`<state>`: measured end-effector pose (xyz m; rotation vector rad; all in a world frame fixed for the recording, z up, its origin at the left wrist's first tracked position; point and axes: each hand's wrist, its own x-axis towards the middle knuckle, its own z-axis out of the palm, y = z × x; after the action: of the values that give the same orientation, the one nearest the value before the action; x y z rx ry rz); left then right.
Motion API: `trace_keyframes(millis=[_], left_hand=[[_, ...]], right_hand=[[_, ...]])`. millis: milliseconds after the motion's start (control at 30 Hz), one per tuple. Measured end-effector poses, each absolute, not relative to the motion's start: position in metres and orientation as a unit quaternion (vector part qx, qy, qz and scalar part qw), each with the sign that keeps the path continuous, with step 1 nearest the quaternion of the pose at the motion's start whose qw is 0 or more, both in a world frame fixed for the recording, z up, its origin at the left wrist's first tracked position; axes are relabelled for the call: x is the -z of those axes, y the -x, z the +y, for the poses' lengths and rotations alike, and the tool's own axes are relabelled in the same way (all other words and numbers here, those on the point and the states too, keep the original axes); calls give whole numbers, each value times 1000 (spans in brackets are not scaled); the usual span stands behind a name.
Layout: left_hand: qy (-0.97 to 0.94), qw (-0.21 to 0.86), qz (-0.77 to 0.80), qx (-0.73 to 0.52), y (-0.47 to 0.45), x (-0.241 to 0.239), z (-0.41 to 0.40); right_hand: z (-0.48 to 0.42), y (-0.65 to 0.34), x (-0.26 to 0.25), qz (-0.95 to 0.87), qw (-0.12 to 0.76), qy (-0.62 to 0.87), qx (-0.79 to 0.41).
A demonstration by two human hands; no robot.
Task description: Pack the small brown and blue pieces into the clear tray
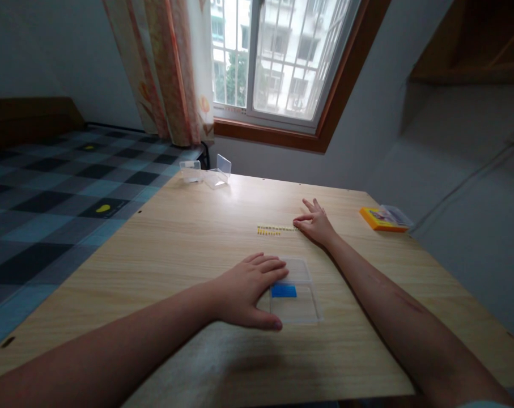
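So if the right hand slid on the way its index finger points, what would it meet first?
Likely the yellow strip, lying just off the right hand; contact unclear.

Light wooden table [175, 249]. Near centre: clear flat box [297, 306]. Beyond it, mid-table: strip of yellow pieces [276, 229]. Far right edge: orange box [383, 219]. Far left corner: clear containers [205, 173].

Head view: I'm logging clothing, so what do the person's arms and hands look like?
Both forearms are bare, with no sleeves over them. The left hand and right hand wear no gloves, rings or watch. A pale strip of fabric, perhaps a short sleeve's edge, shows by the right upper arm.
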<state>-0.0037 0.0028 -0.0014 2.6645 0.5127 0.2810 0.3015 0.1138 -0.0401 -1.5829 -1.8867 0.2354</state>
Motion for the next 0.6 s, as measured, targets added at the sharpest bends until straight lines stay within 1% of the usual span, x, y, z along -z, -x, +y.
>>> trace_keyframes(millis=[600], left_hand=[[-957, 201, 187, -96, 4, 3, 3]], right_hand=[[117, -307, 45, -719, 335, 599, -111]])
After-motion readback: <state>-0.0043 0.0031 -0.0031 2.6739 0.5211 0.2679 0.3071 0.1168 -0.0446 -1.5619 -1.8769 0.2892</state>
